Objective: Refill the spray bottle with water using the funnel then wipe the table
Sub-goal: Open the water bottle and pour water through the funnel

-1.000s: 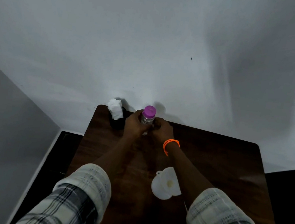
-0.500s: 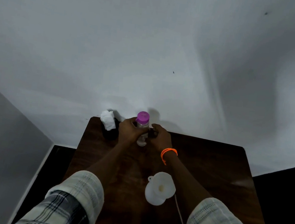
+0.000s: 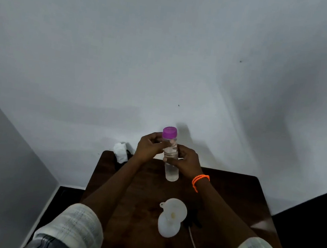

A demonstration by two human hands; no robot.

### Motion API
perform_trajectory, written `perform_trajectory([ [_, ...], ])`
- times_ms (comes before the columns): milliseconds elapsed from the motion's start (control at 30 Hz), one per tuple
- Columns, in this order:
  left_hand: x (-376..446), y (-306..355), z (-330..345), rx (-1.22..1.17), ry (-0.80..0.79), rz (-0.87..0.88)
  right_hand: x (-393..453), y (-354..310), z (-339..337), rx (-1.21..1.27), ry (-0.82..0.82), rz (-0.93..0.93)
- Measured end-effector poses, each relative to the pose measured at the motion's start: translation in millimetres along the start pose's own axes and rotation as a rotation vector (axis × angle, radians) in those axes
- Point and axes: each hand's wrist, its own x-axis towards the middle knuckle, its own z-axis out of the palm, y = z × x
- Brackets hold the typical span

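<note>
Head view: both hands have just lifted the purple-capped water bottle [image 3: 170, 155] off the table [image 3: 232, 193], left hand [image 3: 148, 147] gripping near the cap, right hand [image 3: 188, 161] wrapped round its middle, funnel [image 3: 173, 208] waiting in the spray bottle [image 3: 168, 227] below them, so pouring looks close.

Clear purple-capped bottle [image 3: 171, 163] upright above the table; white funnel [image 3: 175, 210] on spray bottle [image 3: 167, 227].

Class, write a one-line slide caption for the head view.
Both hands, left hand and right hand, hold a purple-capped bottle above the table, funnel waiting.
</note>
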Motion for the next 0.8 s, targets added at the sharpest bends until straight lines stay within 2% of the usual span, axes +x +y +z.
perform_trajectory([
  [67,-4,14,-5,-0.211,-0.107,-0.044,-6,-10,-12,-0.023,-0.020,-0.019],
  [133,-8,24,-11,-0.285,-0.190,-0.023,-13,-20,-24,-0.033,-0.036,-0.044],
  [267,-15,39,-12,-0.297,-0.327,0.001,-25,-34,-45,0.025,-0.114,-0.053],
  [400,-24,51,-2,-0.282,-0.429,0.027,-37,-45,-59,0.187,-0.208,-0.019],
  [533,-33,59,5,-0.373,-0.552,0.017,-49,-55,-64,0.288,-0.291,0.017],
  [700,-42,64,9,-0.440,-0.674,0.009,-62,-53,-63,0.320,-0.305,0.034],
  [800,-44,63,13,-0.406,-0.649,0.003,-69,-48,-61,0.296,-0.282,0.035],
])
